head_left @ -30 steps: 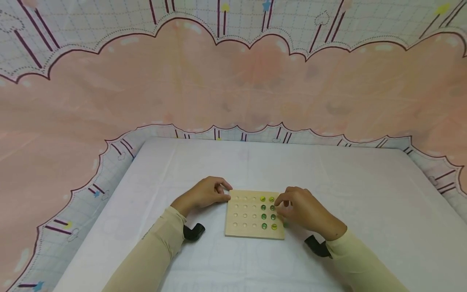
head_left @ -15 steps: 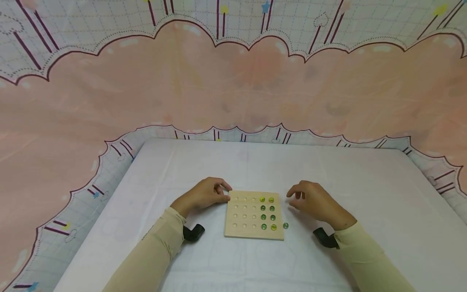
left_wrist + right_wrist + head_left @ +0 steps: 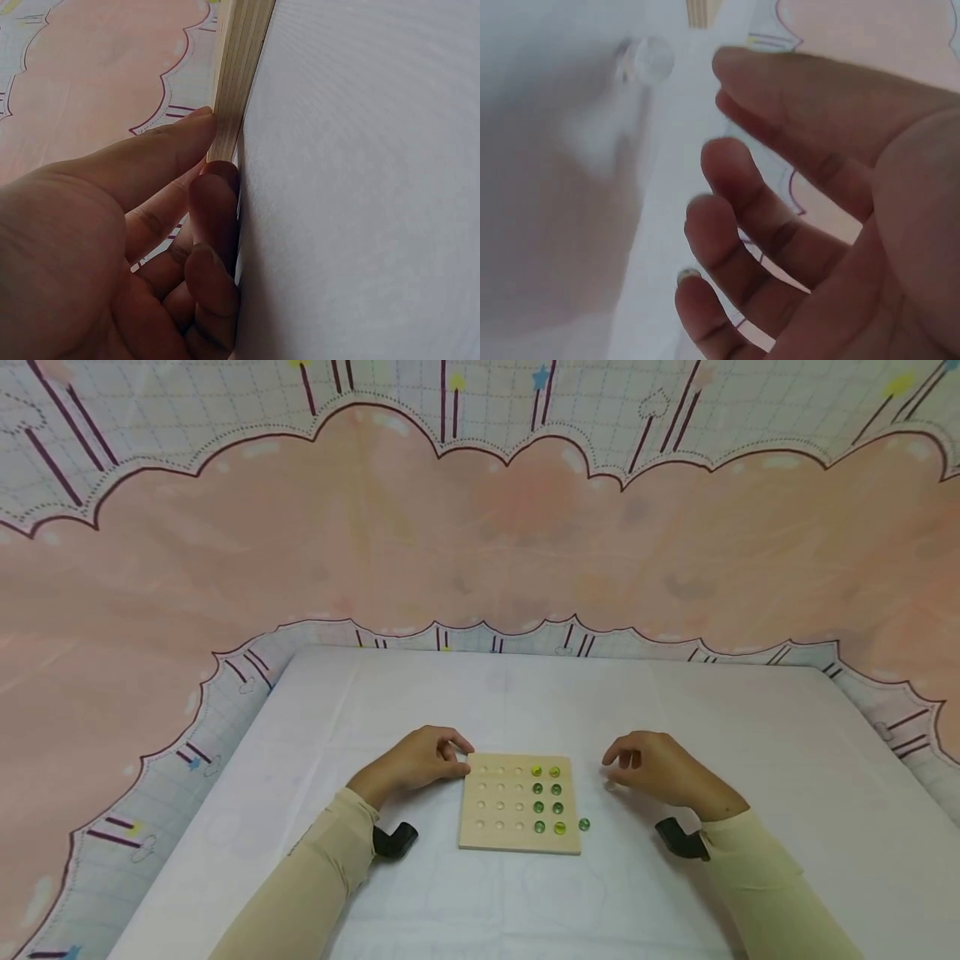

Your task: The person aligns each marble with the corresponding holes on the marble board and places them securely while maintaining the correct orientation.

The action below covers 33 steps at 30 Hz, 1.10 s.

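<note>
On the white table lies a square wooden board (image 3: 489,839) with rows of round hollows. Green and yellow glass marbles (image 3: 538,807) fill its two right-hand columns; the other hollows hold none. Touching or just beside its right edge sits a loose green marble (image 3: 584,825). My left hand (image 3: 414,757) holds the board's far left corner, its thumb (image 3: 184,146) against the plywood edge. To the right of the board, my right hand (image 3: 660,772) hovers apart from it, fingers loosely bent around nothing. A blurred, clear-looking marble (image 3: 652,60) shows in the right wrist view.
The white table (image 3: 750,735) extends around the board. Behind and at the sides hangs a pink and white patterned cloth (image 3: 480,543). A black strap piece (image 3: 395,841) sticks out at the left wrist, another black piece (image 3: 681,839) at the right.
My right hand has left the board's right edge and drawn away to the right, uncovering the loose green marble. My left hand stays at the corner.
</note>
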Motion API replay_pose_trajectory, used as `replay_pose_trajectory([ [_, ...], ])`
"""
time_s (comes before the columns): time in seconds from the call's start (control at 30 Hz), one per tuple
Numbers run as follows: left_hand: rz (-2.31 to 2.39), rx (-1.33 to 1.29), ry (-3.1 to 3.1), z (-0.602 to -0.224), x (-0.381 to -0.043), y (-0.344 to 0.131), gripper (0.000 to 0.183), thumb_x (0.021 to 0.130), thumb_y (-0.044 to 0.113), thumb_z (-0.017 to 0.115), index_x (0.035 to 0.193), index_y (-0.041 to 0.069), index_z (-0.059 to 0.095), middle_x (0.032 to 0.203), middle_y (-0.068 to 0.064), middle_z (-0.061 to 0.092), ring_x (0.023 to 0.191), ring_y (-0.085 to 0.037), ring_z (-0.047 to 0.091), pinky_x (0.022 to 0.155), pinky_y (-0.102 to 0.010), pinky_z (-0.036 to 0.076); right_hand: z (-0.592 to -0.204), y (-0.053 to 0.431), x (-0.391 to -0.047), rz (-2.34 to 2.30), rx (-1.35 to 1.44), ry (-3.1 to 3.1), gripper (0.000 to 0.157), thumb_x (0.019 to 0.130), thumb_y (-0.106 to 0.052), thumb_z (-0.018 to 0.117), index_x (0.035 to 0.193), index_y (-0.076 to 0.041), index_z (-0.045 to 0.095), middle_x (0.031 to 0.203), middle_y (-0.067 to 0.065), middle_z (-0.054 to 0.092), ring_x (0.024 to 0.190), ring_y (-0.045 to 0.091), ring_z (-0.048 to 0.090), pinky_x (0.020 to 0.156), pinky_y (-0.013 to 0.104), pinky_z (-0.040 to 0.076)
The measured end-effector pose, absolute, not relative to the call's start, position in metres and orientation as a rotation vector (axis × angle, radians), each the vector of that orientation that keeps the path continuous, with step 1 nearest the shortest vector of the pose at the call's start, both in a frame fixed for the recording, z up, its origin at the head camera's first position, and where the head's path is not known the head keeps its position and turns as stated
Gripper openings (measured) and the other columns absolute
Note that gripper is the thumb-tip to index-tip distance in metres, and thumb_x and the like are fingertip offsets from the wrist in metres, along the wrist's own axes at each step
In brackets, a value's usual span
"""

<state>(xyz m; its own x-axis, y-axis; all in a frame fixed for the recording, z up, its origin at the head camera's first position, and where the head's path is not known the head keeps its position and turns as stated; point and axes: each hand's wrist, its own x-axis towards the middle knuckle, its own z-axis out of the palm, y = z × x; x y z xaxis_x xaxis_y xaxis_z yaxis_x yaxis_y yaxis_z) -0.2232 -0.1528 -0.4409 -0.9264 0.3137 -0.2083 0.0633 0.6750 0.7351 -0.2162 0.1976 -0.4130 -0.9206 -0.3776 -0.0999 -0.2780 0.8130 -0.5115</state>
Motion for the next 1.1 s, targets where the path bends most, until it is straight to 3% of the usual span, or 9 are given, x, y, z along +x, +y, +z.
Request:
replay_pose_trajectory([
  [1.1, 1.074, 0.321, 2.598, -0.4443, -0.2249, -0.1547, 0.023, 0.077, 0.029, 0.074, 0.098, 0.026, 0.065, 0.077, 0.002, 0.057, 0.067, -0.013, 0.05, 0.059, -0.026, 0.04, -0.4211, 0.2022, -0.2188, -0.76, -0.454, 2.673, 0.012, 0.076, -0.01, 0.073, 0.083, -0.019, 0.069, 0.075, 0.001, 0.054, 0.073, 0.017, 0.048, 0.063, 0.03, 0.041],
])
